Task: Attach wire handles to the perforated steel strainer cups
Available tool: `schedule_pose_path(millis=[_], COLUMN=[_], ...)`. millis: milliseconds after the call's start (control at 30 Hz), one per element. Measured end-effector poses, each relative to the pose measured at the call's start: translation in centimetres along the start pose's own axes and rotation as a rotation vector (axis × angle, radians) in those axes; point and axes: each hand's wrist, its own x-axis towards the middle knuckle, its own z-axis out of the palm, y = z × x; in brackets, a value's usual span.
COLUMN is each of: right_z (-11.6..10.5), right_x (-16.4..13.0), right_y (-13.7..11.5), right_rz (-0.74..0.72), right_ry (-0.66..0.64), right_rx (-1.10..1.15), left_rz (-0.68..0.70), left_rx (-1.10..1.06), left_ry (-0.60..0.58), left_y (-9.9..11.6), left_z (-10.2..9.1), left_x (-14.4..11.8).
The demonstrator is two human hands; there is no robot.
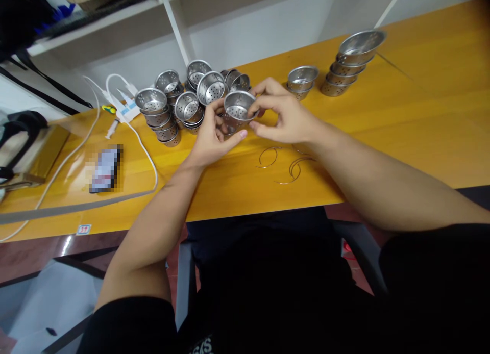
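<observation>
Between my hands, above the table, is a perforated metal strainer cup [238, 109] with its open mouth facing up. My left hand [214, 134] grips its left side, thumb stretched along the front underneath. On the right, my right hand [281, 114] pinches the rim, with fingertips over the edge and thumb outside. Just behind the held cup stand several stacks of similar strainer cups [188, 108]. Some thin metal wire rings [268, 157] lie on the table below my right hand.
A taller stack of strainer cups [344, 71] and a short stack [301, 81] stand at the right back. To the left are a blurred-out object [105, 169], a white power strip [128, 109] with cables, and a syringe-like item [112, 128]. A shelf wall borders the table [421, 119].
</observation>
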Motion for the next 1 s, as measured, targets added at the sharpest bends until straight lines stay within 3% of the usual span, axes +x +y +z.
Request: schedule_pose_path(millis=[133,267,433,533,633,767,900,1000], right_z=[-1.0,-1.2,-1.3,-1.2,-1.1,-1.1,-1.2,-0.9], right_x=[0.1,0.0,-0.1,-0.1,-0.2,-0.4,-0.4,-0.4], right_y=[2.3,3.4,3.1,2.5,2.2,2.2,2.5,2.5], right_rz=[-0.066,-0.030,0.030,0.082,0.078,0.075,0.070,0.053], right_ry=[0.078,0.088,0.041,0.015,-0.030,-0.093,-0.092,-0.103], right_rx=[-0.072,-0.082,-0.022,0.027,-0.001,-0.023,-0.020,-0.034], left_rz=[0.002,0.033,-0.012,-0.059,-0.019,0.064,0.023,0.020], left_rx=[0.047,0.185,0.346,0.439,0.403,0.279,0.211,0.124], left_ry=[0.019,-0.033,-0.174,-0.283,-0.321,-0.246,-0.075,-0.026], left_y=[0.2,2.2,4.6,5.1,5.1,4.1,1.7,0.2], left_z=[-1.1,-2.2,-3.3,-3.3,-3.0,-2.6,-1.8,-0.8], left_x=[0.2,0.3,0.4,0.3,0.3,0.1,-0.2,-0.4])
